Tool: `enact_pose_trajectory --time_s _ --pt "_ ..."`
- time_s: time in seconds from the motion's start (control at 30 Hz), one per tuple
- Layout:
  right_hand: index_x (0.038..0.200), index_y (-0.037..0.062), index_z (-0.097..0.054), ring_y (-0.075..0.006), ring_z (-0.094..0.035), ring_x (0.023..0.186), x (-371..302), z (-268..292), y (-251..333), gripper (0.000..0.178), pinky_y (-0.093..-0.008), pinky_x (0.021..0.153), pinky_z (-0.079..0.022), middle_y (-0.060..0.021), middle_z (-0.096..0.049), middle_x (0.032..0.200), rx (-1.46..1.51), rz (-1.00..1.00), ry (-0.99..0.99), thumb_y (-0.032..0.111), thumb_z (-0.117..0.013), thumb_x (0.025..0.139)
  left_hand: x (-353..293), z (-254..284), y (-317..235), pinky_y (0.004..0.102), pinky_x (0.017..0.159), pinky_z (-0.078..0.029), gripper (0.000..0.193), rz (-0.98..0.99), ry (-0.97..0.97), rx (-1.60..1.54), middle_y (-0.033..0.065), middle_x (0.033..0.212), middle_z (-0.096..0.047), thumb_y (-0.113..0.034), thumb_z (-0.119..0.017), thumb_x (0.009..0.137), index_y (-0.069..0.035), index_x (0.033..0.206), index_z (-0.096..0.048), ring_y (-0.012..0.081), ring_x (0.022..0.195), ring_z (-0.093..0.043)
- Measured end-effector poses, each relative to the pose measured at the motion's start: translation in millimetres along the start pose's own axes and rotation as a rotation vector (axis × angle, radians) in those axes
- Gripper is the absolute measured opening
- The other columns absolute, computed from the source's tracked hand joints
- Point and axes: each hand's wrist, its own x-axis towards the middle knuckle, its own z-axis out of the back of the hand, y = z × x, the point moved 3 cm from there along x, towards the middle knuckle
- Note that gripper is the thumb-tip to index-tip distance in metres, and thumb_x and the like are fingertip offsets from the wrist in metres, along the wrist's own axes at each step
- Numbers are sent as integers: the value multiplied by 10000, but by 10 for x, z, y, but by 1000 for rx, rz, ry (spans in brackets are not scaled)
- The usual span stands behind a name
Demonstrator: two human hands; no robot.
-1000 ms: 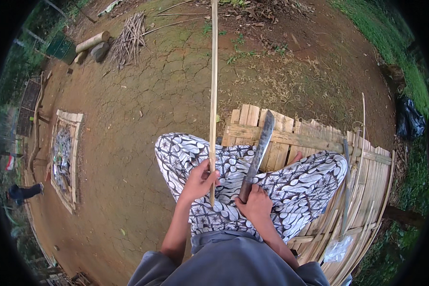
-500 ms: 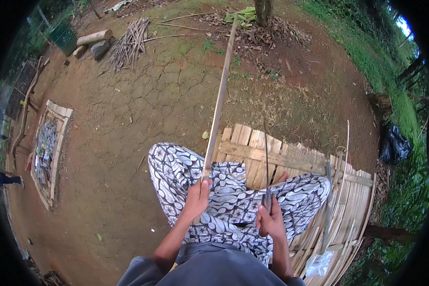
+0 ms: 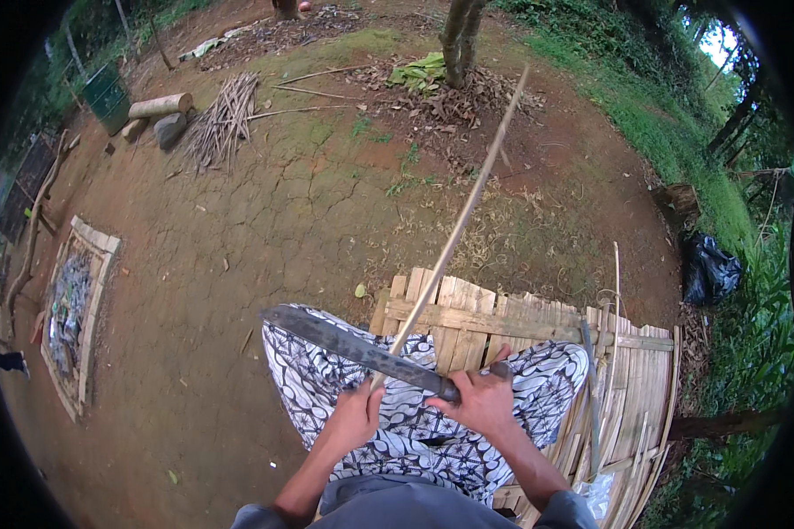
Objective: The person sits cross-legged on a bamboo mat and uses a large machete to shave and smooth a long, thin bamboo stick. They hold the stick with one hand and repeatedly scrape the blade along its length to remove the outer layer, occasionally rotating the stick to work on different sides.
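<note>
My left hand [image 3: 353, 416] is closed round the near end of a long, thin bamboo strip [image 3: 463, 216], which slants up and away to the right. In my right hand [image 3: 483, 401] is the dark handle of a machete. The machete [image 3: 353, 348] has a long, dark, stained blade that points left across my lap. Just beyond my left hand the blade crosses the strip; whether the edge touches it I cannot tell. Beneath both hands lies black-and-white patterned cloth [image 3: 300, 379] over my bent legs.
A bamboo-slat platform [image 3: 468, 317] lies under and right of my legs, with a clear plastic bag [image 3: 596, 494] on it. Curled shavings [image 3: 525, 220] litter the ground ahead. A black bag [image 3: 710, 269] stands right, a tree trunk [image 3: 459, 44] ahead, a framed litter pit [image 3: 97, 291] left.
The machete has swung from pointing away to lying leftward across the strip. The strip's far end has moved right. My right hand has shifted slightly left, and the view has tilted a little.
</note>
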Motion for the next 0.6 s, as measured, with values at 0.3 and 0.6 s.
enact_pose_trajectory --time_s 0.3,0.6 --pt "767 101 -575 -276 -593 484 88 138 -912 389 -385 477 -493 -71 -567 541 158 -378 100 483 -625 815 -268 247 -191 475 508 -410 210 164 147 101 228 551 -527 -178 -535 930 28 921 -581 425 524 -541" --pt "714 99 -565 -298 -552 443 74 295 -1268 379 -414 485 -488 -81 -554 512 52 -415 -51 455 -628 828 -314 405 -236 442 495 -409 186 162 78 69 225 556 -525 -131 -544 916 45 863 -567 398 508 -538"
